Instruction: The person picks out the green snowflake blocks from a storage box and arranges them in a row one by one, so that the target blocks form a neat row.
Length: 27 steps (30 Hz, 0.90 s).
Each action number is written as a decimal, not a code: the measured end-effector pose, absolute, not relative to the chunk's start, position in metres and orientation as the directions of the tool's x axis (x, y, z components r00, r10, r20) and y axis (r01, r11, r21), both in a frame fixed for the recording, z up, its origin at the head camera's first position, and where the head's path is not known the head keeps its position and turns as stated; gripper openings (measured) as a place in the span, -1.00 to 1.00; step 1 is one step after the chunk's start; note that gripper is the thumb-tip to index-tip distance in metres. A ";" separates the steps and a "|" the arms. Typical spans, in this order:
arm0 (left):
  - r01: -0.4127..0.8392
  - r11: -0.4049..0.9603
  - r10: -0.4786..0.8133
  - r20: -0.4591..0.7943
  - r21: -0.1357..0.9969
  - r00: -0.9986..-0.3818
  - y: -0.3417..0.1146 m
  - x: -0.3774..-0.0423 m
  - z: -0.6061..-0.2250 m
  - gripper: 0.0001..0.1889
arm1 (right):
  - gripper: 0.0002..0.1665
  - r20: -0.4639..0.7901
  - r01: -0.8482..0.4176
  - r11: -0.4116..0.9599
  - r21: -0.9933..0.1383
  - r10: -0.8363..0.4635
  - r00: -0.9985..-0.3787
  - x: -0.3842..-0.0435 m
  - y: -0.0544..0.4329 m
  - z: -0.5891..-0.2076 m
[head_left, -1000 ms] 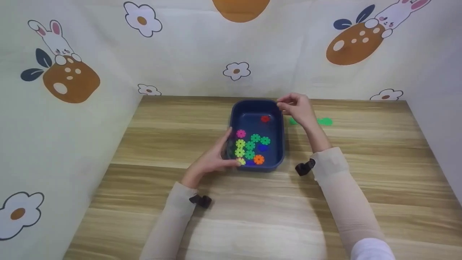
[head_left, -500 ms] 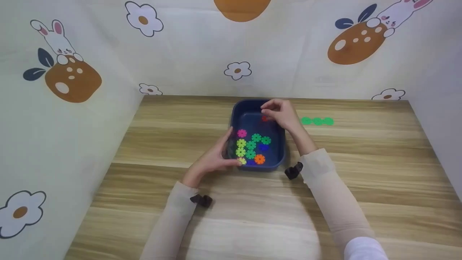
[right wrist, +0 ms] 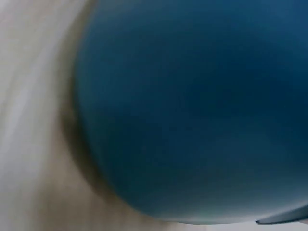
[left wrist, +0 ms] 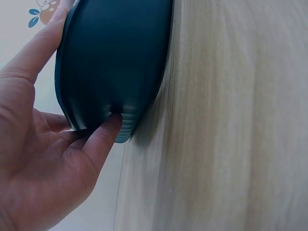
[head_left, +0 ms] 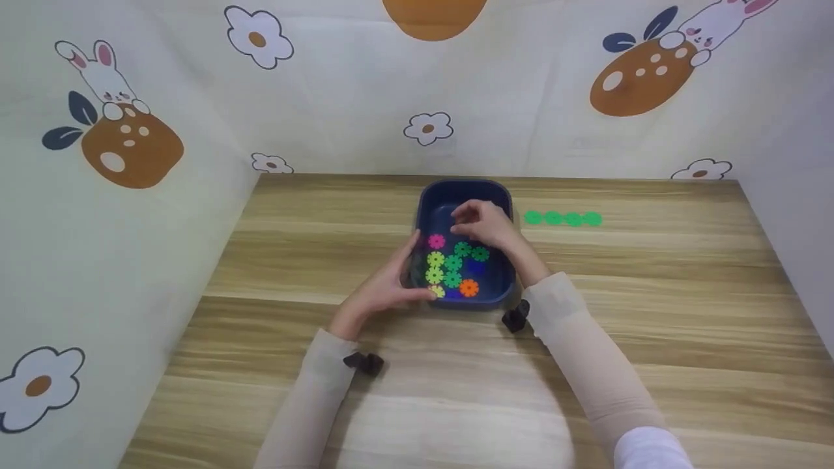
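four green discs lay in a row on the table beside the blue bin, where mixed-colour discs were left, while the left hand gripped the bin's side and the right hand, narrowly pinched over it, held nothing i could tell.

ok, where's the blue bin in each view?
Head: blue bin, just right of centre.
Left wrist: blue bin, upper part, left of centre.
Right wrist: blue bin, filling most of the picture.
Shared landmark: wooden tabletop, beside it in all three.
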State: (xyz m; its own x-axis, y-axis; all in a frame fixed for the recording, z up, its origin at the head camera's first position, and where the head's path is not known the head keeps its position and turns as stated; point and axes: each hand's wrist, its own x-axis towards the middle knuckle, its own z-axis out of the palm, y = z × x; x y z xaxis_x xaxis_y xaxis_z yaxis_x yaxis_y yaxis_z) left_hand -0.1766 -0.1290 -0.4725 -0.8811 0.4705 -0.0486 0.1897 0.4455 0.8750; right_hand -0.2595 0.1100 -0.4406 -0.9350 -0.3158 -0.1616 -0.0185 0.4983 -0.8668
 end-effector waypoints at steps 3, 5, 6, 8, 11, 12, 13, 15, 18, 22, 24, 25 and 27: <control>0.195 0.445 0.474 -0.045 0.874 -0.880 -0.128 -0.177 -0.473 0.26 | -0.54 -0.198 -0.028 0.547 -0.837 -0.350 -0.916 -0.259 0.108 -0.444; 0.195 0.441 0.475 -0.043 0.876 -0.879 -0.128 -0.178 -0.473 0.26 | -0.49 -0.215 -0.048 0.574 -0.818 -0.381 -0.899 -0.259 0.107 -0.447; 0.194 0.438 0.476 -0.044 0.878 -0.878 -0.128 -0.178 -0.473 0.27 | -0.47 -0.219 -0.064 0.590 -0.805 -0.395 -0.892 -0.259 0.107 -0.448; 0.188 0.432 0.476 -0.046 0.882 -0.878 -0.128 -0.178 -0.473 0.26 | -0.44 -0.226 -0.100 0.624 -0.775 -0.422 -0.878 -0.259 0.106 -0.450; 0.168 0.420 0.476 -0.058 0.892 -0.878 -0.128 -0.177 -0.473 0.25 | -0.44 -0.222 -0.172 0.673 -0.719 -0.458 -0.861 -0.259 0.104 -0.454; 0.162 0.414 0.475 -0.061 0.896 -0.878 -0.129 -0.177 -0.472 0.25 | -0.46 -0.221 -0.194 0.691 -0.696 -0.463 -0.858 -0.260 0.103 -0.455; 0.155 0.413 0.472 -0.066 0.897 -0.879 -0.129 -0.176 -0.472 0.24 | -0.48 -0.222 -0.211 0.708 -0.674 -0.466 -0.856 -0.260 0.102 -0.455; 0.148 0.409 0.472 -0.069 0.900 -0.879 -0.130 -0.175 -0.472 0.24 | -0.52 -0.228 -0.225 0.736 -0.638 -0.460 -0.858 -0.259 0.099 -0.456; 0.151 0.409 0.468 -0.066 0.900 -0.881 -0.130 -0.174 -0.473 0.23 | -0.58 -0.240 -0.214 0.758 -0.615 -0.439 -0.866 -0.259 0.097 -0.459; 0.152 0.410 0.467 -0.064 0.899 -0.882 -0.130 -0.174 -0.474 0.24 | -0.62 -0.231 -0.218 0.760 -0.612 -0.435 -0.870 -0.258 0.097 -0.461; 0.146 0.409 0.465 -0.069 0.901 -0.882 -0.130 -0.175 -0.474 0.25 | -0.62 -0.216 -0.229 0.752 -0.618 -0.443 -0.870 -0.258 0.097 -0.462; 0.143 0.409 0.465 -0.071 0.901 -0.883 -0.130 -0.175 -0.474 0.26 | -0.63 -0.204 -0.238 0.746 -0.621 -0.448 -0.870 -0.257 0.097 -0.462; 0.138 0.411 0.463 -0.076 0.901 -0.883 -0.130 -0.175 -0.474 0.26 | -0.64 -0.178 -0.251 0.728 -0.638 -0.458 -0.871 -0.257 0.098 -0.462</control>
